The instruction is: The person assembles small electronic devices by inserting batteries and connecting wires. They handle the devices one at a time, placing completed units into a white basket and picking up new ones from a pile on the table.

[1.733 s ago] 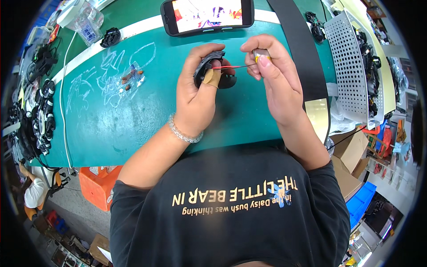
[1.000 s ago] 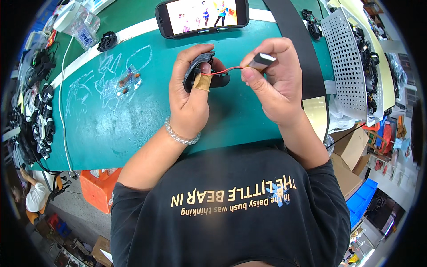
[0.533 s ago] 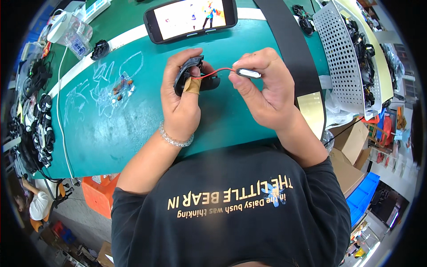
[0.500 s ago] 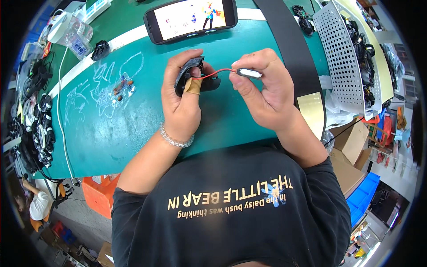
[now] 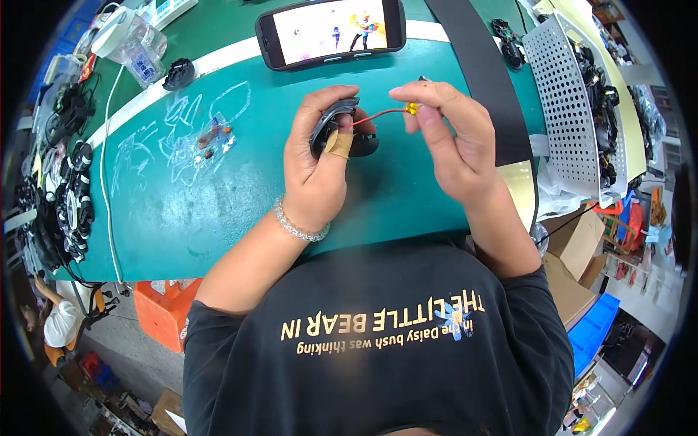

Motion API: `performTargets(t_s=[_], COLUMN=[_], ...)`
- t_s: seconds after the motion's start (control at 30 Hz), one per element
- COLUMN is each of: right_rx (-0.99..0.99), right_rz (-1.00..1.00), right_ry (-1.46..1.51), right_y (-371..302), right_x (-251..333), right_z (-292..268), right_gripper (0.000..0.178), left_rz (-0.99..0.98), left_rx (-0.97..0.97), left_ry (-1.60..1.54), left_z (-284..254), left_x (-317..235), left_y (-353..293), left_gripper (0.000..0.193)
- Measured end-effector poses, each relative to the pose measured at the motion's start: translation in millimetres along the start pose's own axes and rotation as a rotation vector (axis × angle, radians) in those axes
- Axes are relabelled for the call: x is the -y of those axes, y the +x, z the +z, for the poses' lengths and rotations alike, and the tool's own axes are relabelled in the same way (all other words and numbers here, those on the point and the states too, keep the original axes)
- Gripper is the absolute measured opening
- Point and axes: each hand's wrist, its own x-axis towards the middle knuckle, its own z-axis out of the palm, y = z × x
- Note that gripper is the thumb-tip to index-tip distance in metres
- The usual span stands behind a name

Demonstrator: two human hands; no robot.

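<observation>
My left hand (image 5: 314, 174) is closed around a curved black plastic shell (image 5: 368, 147), held above the green table. A tan wrap (image 5: 339, 143) covers its thumb, which presses at the shell's inner side. From the shell a thin red wire (image 5: 379, 115) runs across to a small battery with a yellow end (image 5: 412, 108). My right hand (image 5: 464, 142) pinches that battery between thumb and fingers, which hide most of its body. A dark tip of something shows above the right fingers.
A phone (image 5: 331, 33) with a lit screen stands at the back. On the table's left lies a clear bag of small brown parts (image 5: 216, 138). A white perforated basket (image 5: 563, 102) of black parts stands right, beyond a black strip (image 5: 494, 80). Black cables (image 5: 73, 196) are heaped far left.
The right hand has turned the battery, so its yellow end now shows instead of its silver side. The left hand still holds the shell. The whole view has shifted slightly.
</observation>
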Motion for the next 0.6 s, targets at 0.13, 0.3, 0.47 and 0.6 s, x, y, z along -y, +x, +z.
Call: performTargets(t_s=[0.13,0.3,0.47,0.6], right_rx=[-0.047,-0.068,-0.072,-0.027], right_rz=[0.092,0.048,0.072,0.097], right_ry=[-0.083,-0.329,-0.331,-0.175], right_y=[1,0,0,-1], right_x=[4,-6,-9,-7], right_z=[8,9,8,6], right_gripper=[0.017,0.018,0.017,0.016], left_rz=[-0.003,0.056,0.056,0.021], left_rx=[-0.004,0.013,0.011,0.008], left_ry=[-0.029,0.019,0.045,0.021], left_z=[0,0,1,2], left_x=[-2,2,3,0], left_y=[0,0,0,1], left_gripper=[0.025,0.024,0.023,0.022])
